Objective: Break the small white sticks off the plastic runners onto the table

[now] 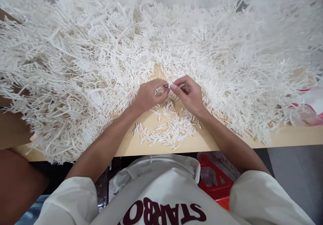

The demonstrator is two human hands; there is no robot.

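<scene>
My left hand [153,95] and my right hand [188,94] meet over the middle of the table. Thumb and forefinger of each pinch a small white branched piece [170,84] that looks like plastic; its exact shape is mostly hidden by the fingertips. Just in front of me, below the hands, lies a loose scatter of short thin white sticks [174,130]. Around and beyond both hands spreads a large heap of white branched pieces [106,50], tangled together with many fine prongs.
The tan tabletop [209,144] shows along its near edge. At the right end lies a red-and-white plastic bag [309,112]. Beneath the table edge is a red plastic stool [217,184]. Part of another person's bare limb [20,184] shows at lower left.
</scene>
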